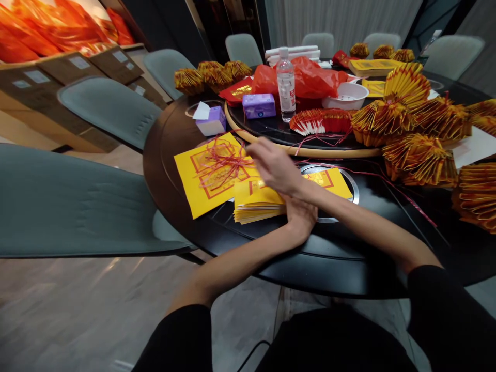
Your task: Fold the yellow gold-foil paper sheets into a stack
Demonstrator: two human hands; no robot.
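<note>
My right hand (276,168) reaches left across my body, over a stack of yellow printed paper (256,206), towards a tangle of thin red strings (222,157). The strings lie on a single yellow sheet (191,194). Its fingers are smeared by motion. My left hand (301,218) sits under my right forearm at the stack's near right corner, and its fingers are hidden. Both arms rest over the round black table (349,258).
Several folded gold-and-red paper fans (418,155) are piled at the right. The turntable (329,152) carries a water bottle (285,85), a red plastic bag (313,77), a white bowl (346,95) and a purple tissue pack (259,106). Grey chairs (77,206) stand to the left.
</note>
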